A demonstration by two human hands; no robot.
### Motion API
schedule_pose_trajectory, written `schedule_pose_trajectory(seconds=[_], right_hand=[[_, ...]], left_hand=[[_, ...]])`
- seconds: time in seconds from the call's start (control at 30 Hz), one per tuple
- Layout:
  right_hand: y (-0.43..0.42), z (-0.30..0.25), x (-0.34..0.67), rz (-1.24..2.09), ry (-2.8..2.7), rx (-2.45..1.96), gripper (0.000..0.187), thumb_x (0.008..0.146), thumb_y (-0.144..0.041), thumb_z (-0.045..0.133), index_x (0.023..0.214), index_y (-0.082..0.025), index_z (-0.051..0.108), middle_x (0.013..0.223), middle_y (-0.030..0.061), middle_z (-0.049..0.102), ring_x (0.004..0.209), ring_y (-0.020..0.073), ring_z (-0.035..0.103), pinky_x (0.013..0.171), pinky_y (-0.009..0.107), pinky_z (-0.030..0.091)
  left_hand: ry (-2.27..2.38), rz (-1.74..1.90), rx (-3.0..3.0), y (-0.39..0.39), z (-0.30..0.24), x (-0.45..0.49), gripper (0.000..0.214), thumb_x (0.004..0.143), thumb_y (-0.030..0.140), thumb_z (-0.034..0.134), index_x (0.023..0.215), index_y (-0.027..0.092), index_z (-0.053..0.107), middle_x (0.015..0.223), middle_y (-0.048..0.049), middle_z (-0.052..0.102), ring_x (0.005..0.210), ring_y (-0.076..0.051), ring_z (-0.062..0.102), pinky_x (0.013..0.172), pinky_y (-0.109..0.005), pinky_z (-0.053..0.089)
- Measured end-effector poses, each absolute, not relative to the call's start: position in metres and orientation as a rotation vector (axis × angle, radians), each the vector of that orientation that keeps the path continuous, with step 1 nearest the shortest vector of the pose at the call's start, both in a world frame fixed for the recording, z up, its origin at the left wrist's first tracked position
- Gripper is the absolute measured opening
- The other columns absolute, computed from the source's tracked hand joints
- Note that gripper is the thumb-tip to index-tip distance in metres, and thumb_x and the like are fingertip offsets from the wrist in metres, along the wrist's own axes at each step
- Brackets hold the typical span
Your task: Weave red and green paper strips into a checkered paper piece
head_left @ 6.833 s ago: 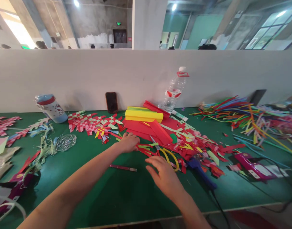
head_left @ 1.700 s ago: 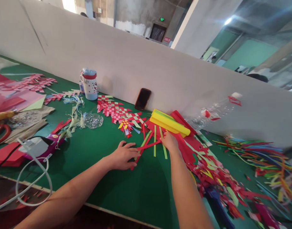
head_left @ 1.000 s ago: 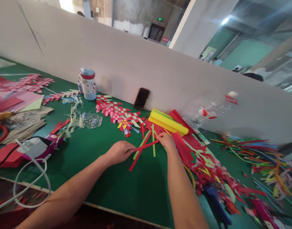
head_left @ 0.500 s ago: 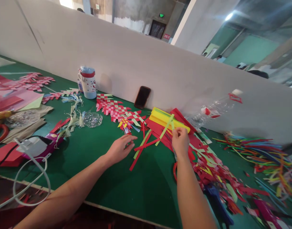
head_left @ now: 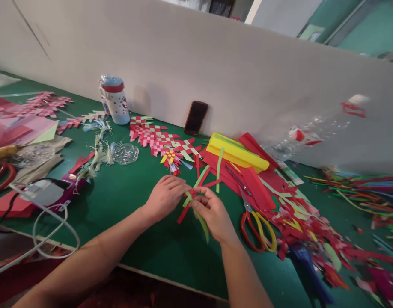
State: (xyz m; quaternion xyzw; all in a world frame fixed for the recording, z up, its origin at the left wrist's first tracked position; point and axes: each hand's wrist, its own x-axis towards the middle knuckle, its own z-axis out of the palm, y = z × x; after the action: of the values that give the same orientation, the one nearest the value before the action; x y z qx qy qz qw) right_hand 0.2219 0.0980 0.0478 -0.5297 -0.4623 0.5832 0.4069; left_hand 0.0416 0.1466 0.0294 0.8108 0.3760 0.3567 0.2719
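Note:
My left hand (head_left: pixel 167 197) and my right hand (head_left: pixel 213 210) meet over the green tabletop. Between their fingertips they pinch a light green paper strip (head_left: pixel 203 227), whose free end bends down below my right fingers. Red strips (head_left: pixel 183 214) lie crossed just behind the fingertips. Another light green strip (head_left: pixel 220 167) rests farther back, beside a folded yellow sheet (head_left: pixel 236 153) lying on red paper (head_left: pixel 259 188). Scissors (head_left: pixel 259 231) with red and yellow handles lie to the right of my right hand. My fingers hide part of the held strip.
Woven red, pink and green paper pieces (head_left: pixel 156 139) lie behind my hands. A phone (head_left: pixel 196 118) and a bottle (head_left: pixel 117 102) stand by the partition. White cable (head_left: pixel 71 233) loops at left; paper scraps (head_left: pixel 308 226) and a clear plastic bottle (head_left: pixel 315 130) are at right.
My right hand has moved left and nearer with a light green strip, joining my left hand, which now grips it too. The scissors have come into full view.

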Motion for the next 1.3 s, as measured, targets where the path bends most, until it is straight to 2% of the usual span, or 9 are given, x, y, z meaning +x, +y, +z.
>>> schedule_pose_trajectory(seconds=[0.07,0.23,0.33,0.5,0.67,0.77,0.9,1.03,1.3], right_hand=[[0.097,0.047,0.224,1.643,-1.125,-1.277,0.047,0.07,-0.043,0.08,0.107,-0.022,0.061,0.073,-0.002,0.064,0.058,0.0107,0.054,0.054,0.024,0.043],[0.094,0.045,0.233,1.834,-1.183,-1.216,0.028,0.074,-0.045,0.077,0.079,-0.018,0.071,0.072,0.0021,0.067,0.057,0.0105,0.054,0.055,0.025,0.043],[0.093,0.041,0.236,1.671,-1.207,-1.163,0.026,0.072,-0.045,0.079,0.079,-0.02,0.076,0.078,0.0027,0.068,0.071,0.014,0.059,0.067,0.028,0.048],[0.095,0.037,0.23,1.44,-1.195,-1.252,0.031,0.072,-0.052,0.076,0.084,-0.023,0.077,0.078,0.0033,0.071,0.077,0.0199,0.063,0.073,0.034,0.051],[0.096,0.041,0.222,1.243,-1.256,-1.379,0.02,0.075,-0.042,0.074,0.083,-0.024,0.077,0.078,0.0024,0.071,0.074,0.02,0.063,0.071,0.033,0.051],[0.096,0.037,0.22,1.111,-1.284,-1.416,0.014,0.074,-0.04,0.074,0.077,-0.026,0.076,0.089,0.0032,0.069,0.083,0.021,0.061,0.078,0.034,0.05],[0.097,0.027,0.221,1.067,-1.279,-1.388,0.019,0.075,-0.045,0.074,0.076,-0.026,0.076,0.098,0.0052,0.062,0.096,0.023,0.058,0.08,0.035,0.052],[0.098,0.025,0.22,1.145,-1.17,-1.323,0.024,0.076,-0.049,0.073,0.078,-0.025,0.077,0.103,0.0058,0.055,0.094,0.0208,0.057,0.072,0.033,0.055],[0.098,0.022,0.213,1.134,-1.137,-1.336,0.025,0.074,-0.049,0.075,0.084,-0.027,0.078,0.124,0.0067,0.05,0.092,0.0192,0.057,0.073,0.034,0.055]], left_hand=[[1.101,0.966,2.062,0.151,0.026,0.036,0.028,0.094,0.023,0.045,0.106,0.023,0.07,0.104,-0.0061,0.072,0.103,-0.021,0.064,0.099,-0.04,0.046],[1.208,0.935,1.639,0.155,0.022,0.033,0.029,0.092,0.03,0.048,0.113,0.022,0.067,0.099,-0.0047,0.072,0.092,-0.02,0.066,0.086,-0.033,0.052],[1.062,0.804,1.368,0.148,0.026,0.043,0.035,0.091,0.043,0.051,0.107,0.017,0.067,0.085,-0.0054,0.071,0.078,-0.018,0.068,0.074,-0.032,0.056],[0.806,0.61,0.98,0.137,0.031,0.055,0.046,0.081,0.058,0.065,0.091,0.013,0.065,0.083,-0.0072,0.069,0.075,-0.018,0.069,0.076,-0.035,0.058],[0.711,0.566,0.751,0.135,0.028,0.056,0.036,0.084,0.047,0.069,0.099,0.014,0.065,0.086,-0.006,0.069,0.077,-0.015,0.069,0.081,-0.035,0.057],[0.656,0.559,0.683,0.134,0.027,0.058,0.032,0.087,0.04,0.067,0.107,0.015,0.066,0.092,-0.0071,0.069,0.08,-0.014,0.068,0.082,-0.034,0.057],[0.615,0.583,0.642,0.131,0.027,0.061,0.028,0.089,0.035,0.066,0.112,0.018,0.065,0.096,-0.0067,0.069,0.084,-0.014,0.068,0.084,-0.033,0.057],[0.601,0.585,0.654,0.131,0.025,0.064,0.029,0.09,0.032,0.065,0.115,0.018,0.065,0.103,-0.0088,0.069,0.084,-0.016,0.07,0.079,-0.032,0.058],[0.542,0.591,0.659,0.127,0.024,0.067,0.03,0.087,0.025,0.061,0.116,0.018,0.064,0.104,-0.0093,0.068,0.077,-0.014,0.068,0.079,-0.032,0.055]])
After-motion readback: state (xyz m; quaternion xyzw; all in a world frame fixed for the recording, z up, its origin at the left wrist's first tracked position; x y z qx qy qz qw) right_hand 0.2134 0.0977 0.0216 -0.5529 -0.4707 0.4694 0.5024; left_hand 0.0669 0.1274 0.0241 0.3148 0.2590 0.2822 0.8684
